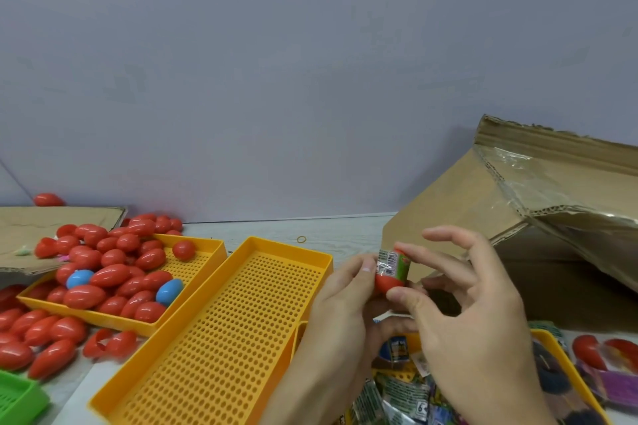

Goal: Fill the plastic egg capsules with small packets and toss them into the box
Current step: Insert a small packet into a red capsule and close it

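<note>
Hands meet above desk (345, 235): left hand (340, 300) grips red egg capsule (385, 283) from below, right hand (462, 300) pinches packet (392, 260) into its mouth. Cardboard box (483, 210) just behind; empty yellow tray (221, 331) left.

Both hands, left hand (340, 290) and right hand (459, 290), pinch a red egg capsule (385, 283) with a packet (392, 262) protruding from its top.
</note>
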The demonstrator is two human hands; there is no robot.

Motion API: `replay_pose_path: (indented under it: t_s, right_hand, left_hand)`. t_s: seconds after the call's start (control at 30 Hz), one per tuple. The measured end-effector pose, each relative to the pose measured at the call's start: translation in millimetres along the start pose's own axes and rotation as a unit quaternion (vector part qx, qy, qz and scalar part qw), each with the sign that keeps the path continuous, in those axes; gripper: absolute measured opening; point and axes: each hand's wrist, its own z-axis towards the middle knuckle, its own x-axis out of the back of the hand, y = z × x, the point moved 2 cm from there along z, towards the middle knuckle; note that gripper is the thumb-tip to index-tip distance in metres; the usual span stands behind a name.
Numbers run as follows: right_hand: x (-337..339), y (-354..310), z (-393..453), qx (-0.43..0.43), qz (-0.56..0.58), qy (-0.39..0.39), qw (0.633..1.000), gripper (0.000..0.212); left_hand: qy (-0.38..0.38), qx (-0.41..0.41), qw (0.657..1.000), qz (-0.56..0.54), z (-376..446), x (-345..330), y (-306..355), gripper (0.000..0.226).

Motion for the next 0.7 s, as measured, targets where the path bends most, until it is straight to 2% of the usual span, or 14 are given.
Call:
replay_pose_path:
  t_s: [0.13,0.23,0.33,0.53,0.7]
  right_hand:
    - [-0.6,-0.4,0.7,-0.006,0.011,0.0,1.0,0.069]
    - [-0.3,-1.0,0.5,0.001,0.004,-0.005,1.0,0.068]
    - [-0.5,-2.4,0.0,0.018,-0.015,-0.009,1.0,0.068]
    - [1.3,0.3,0.5,0.018,-0.009,0.004,1.0,0.069]
    - [0.9,0.1,0.6,0.021,-0.003,0.002,1.0,0.067]
  left_hand:
    - [-0.005,-0.009,1.0,0.013,1.0,1.0,-1.5,0.043]
    - [0.013,-0.015,0.999,0.04,2.5,0.6,-1.9,0.038]
    - [-0.019,-0.022,0.995,0.095,2.5,-1.9,-3.0,0.037]
    - [-0.077,-0.018,0.99,0.12,-0.3,-4.7,-1.7,0.039]
    - [-0.061,-0.02,0.99,0.126,-0.7,-3.5,-1.8,0.036]
